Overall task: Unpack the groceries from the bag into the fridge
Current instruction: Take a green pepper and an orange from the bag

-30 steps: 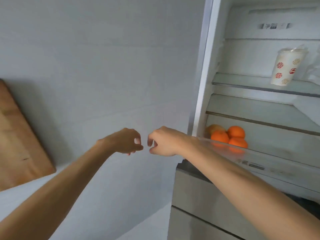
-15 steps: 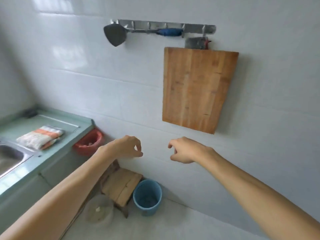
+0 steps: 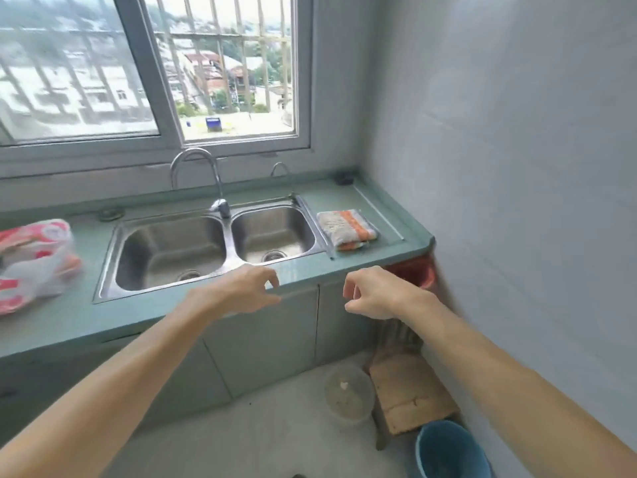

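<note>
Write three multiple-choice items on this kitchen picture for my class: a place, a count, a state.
1. The bag lies: A on the counter, left of the sink; B in the sink; C under the sink.
2. The sink has: A one basin; B two basins; C three basins.
3. The left hand and right hand: A grip the bag; B hold nothing; C rest in the sink.
Key: A, it sits at the counter's left end; B, two basins show side by side; B, both hands hover empty.
</note>
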Available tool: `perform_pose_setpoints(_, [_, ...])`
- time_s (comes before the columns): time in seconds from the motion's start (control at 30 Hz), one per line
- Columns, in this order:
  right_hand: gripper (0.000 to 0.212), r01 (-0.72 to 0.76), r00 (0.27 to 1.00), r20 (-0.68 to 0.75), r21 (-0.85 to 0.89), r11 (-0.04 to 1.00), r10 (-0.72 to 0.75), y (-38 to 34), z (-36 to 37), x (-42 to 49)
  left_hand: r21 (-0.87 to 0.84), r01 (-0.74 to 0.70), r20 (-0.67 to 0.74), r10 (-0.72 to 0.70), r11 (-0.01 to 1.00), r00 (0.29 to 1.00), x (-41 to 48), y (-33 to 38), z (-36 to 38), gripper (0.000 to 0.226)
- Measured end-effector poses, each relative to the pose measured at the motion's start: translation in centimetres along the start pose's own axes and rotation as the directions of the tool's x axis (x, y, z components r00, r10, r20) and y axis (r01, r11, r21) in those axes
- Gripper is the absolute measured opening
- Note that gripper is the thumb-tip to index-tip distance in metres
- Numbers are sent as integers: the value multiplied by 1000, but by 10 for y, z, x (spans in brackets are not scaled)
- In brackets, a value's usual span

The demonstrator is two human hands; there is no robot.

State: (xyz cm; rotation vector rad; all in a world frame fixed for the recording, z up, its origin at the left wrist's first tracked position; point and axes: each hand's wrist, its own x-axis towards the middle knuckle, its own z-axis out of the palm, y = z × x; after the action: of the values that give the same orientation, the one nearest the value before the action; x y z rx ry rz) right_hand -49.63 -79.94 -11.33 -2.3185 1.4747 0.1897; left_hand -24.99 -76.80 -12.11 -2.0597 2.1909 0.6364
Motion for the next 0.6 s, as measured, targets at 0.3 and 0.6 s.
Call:
perform_pose_setpoints(0.3, [36, 322, 941, 104, 20, 947, -322, -108, -20, 190, -168, 387, 0, -392, 907, 920, 15, -153, -40, 35])
perform_pose_setpoints(0.6, [31, 560, 813, 216, -37, 827, -541, -274, 7, 303, -321, 561, -52, -606, 763, 794, -30, -304, -51, 33])
